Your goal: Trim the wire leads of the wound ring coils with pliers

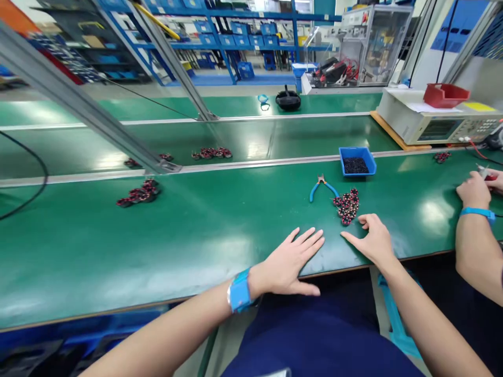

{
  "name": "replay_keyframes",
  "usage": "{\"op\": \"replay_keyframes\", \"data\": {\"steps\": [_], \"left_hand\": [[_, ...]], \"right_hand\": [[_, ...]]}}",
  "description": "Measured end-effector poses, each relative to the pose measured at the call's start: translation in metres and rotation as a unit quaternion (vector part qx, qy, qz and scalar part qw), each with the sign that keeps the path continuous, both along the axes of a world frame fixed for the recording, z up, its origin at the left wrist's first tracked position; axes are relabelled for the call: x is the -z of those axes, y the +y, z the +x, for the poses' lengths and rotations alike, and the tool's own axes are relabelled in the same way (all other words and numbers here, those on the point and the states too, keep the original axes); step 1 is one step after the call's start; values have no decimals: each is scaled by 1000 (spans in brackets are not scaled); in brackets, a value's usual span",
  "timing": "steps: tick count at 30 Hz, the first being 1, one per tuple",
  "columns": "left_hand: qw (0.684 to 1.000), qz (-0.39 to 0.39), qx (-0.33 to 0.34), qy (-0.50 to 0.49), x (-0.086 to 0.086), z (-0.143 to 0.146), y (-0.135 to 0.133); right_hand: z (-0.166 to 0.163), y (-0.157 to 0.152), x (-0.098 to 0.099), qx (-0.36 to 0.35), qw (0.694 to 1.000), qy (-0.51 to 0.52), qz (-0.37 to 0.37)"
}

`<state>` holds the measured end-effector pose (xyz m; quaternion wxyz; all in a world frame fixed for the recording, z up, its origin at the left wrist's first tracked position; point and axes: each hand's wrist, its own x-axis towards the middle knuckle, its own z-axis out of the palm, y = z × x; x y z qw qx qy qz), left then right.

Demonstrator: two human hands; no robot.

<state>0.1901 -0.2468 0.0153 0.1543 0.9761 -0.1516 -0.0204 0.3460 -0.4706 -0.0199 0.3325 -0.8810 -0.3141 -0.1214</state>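
Bench (188, 235): smooth green top, glossy with pale reflections; grey metal strip (275, 163) along rear edge. Left hand (288, 262), blue band at wrist: palm down at the front edge, fingers spread, thumb over the edge, nothing gripped. Right hand (375, 241): near the front edge, right of the left hand; thumb and curled fingers apart, nothing visible pinched. Blue bin (371, 167): open-topped, plastic-looking, near rear edge; holds many small black pieces, individual shapes too fine to resolve. Pliers (321, 179): metal head toward the rear edge, blue handles splayed toward the front edge. Coil cluster (348, 207): dark rings with reddish windings, heaped; lies just beyond the right fingertips toward the rear edge, apart from the left hand, beside one plier handle.
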Motion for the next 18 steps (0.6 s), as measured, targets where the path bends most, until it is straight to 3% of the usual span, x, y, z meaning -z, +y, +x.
{"op": "replay_keyframes", "data": {"steps": [2,7,10,13,15,18], "left_hand": [[1000,6,9,29,0,6,1],[989,3,-127,-74,5,43,38],[978,-77,-126,-151,4,41,44],[958,-235,-108,-126,0,28,36],[908,-400,-121,-23,-3,23,32],[742,-631,-114,196,-9,22,35]], "right_hand": [[3,11,-2,24,999,-8,-36],[2,30,-7,78,994,-26,-77],[-7,29,-11,49,997,-7,-53],[-21,29,-21,-15,999,28,-33],[-28,35,-32,-133,986,95,16],[-31,59,-51,-315,929,174,81]]}}
